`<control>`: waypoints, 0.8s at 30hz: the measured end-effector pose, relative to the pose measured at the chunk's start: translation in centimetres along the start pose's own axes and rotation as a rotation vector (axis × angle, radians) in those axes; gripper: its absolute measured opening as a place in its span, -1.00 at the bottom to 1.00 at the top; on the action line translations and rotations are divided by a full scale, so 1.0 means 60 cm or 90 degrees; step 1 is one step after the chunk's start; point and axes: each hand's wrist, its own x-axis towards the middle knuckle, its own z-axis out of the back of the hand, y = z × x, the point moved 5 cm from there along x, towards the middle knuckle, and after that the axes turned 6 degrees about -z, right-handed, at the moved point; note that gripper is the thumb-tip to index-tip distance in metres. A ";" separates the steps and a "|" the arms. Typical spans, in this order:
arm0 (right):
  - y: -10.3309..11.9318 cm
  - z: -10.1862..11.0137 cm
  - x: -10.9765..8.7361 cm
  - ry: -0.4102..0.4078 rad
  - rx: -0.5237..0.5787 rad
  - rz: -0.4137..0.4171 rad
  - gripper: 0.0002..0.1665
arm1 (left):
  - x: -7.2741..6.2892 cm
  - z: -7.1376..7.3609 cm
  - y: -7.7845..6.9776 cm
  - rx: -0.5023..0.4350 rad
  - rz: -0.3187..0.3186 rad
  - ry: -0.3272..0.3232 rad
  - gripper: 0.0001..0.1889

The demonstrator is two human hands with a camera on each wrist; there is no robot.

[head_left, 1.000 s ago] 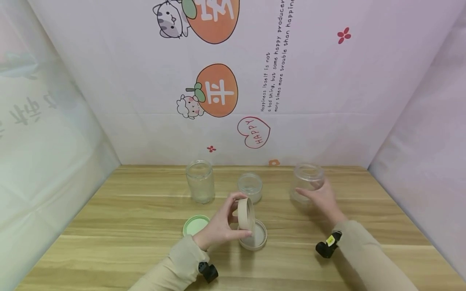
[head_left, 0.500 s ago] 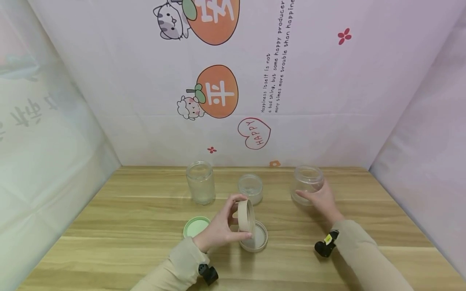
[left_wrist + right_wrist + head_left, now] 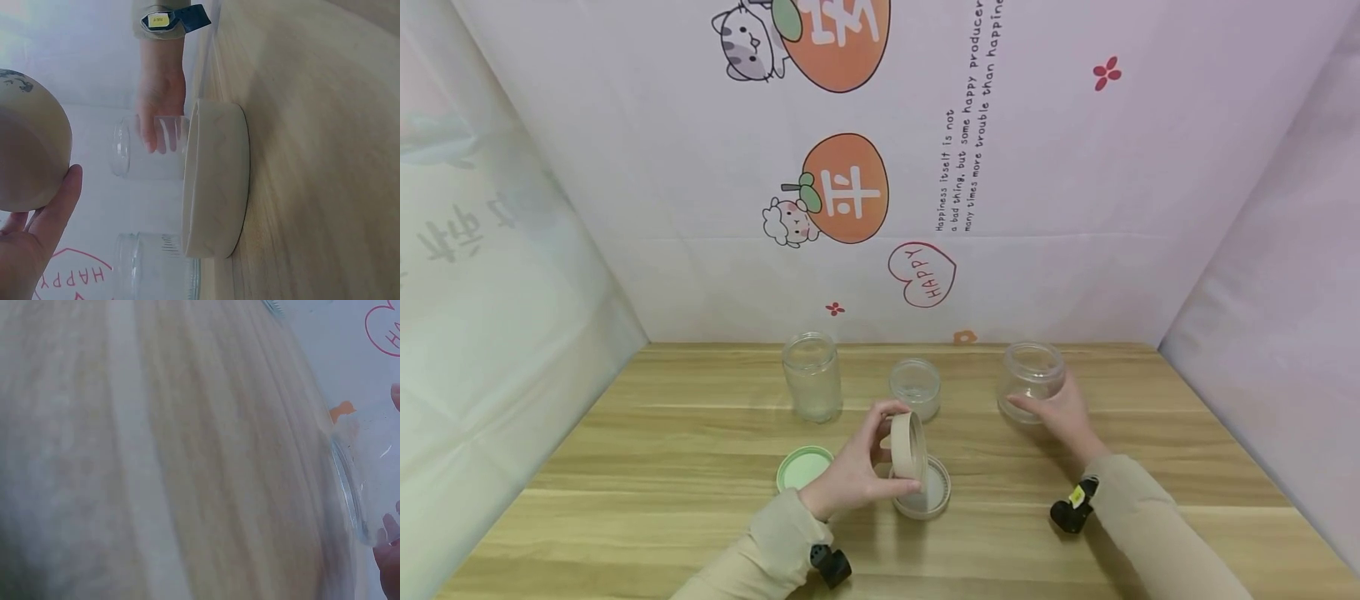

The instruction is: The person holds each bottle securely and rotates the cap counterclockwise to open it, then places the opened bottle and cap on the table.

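Observation:
My left hand (image 3: 857, 467) holds a beige jar lid (image 3: 904, 448) tilted on edge by its rim, thumb below and fingers above. Under and behind it, a second beige lid (image 3: 934, 493) lies on the table with its inside up. A green lid (image 3: 805, 467) sits left of that hand, partly covered by it. At the back right my right hand (image 3: 1063, 414) grips a clear jar (image 3: 1026, 367) from its right side, thumb across the front; the far fingers show through the wall in the left wrist view. The jar stands upright with its mouth uncovered.
A tall clear jar (image 3: 812, 379) stands at the back left, and a short clear jar (image 3: 916, 387) is at the back middle. Behind the wooden table (image 3: 662, 467) hangs a printed white cloth (image 3: 1037, 208), with cloth walls on both sides.

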 end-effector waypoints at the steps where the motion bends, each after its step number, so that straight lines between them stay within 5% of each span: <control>1: -0.001 0.001 -0.001 0.000 -0.002 0.004 0.19 | 0.000 0.000 0.000 0.000 0.004 -0.001 -0.19; 13: -0.010 0.003 -0.005 0.004 -0.022 -0.003 0.25 | 0.001 -0.007 -0.008 -0.014 0.011 -0.008 -0.18; 24: -0.005 0.016 -0.022 0.061 0.020 -0.038 0.26 | 0.009 -0.022 -0.006 -0.006 0.007 0.002 -0.14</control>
